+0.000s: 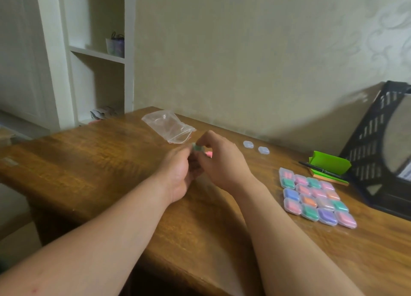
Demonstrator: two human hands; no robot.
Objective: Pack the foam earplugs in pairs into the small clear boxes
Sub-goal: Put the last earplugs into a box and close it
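My left hand [178, 173] and my right hand [219, 162] meet above the middle of the wooden table [100, 162]. Between their fingertips they pinch a small clear box with green earplugs [196, 148]. A pink earplug [209, 154] lies on the table just behind my right hand, partly hidden. Two empty small clear boxes [248, 144] [264, 150] sit further right. At the right, several filled boxes [315, 199] with pink, green, blue, orange and purple earplugs lie in a neat grid.
A clear zip bag [169, 126] lies behind the hands near the wall. A green notepad [329, 165] with a black pen [320, 170] and a black slotted file rack [375, 144] stand at the far right. White shelves [97, 53] rise beyond the table's left corner.
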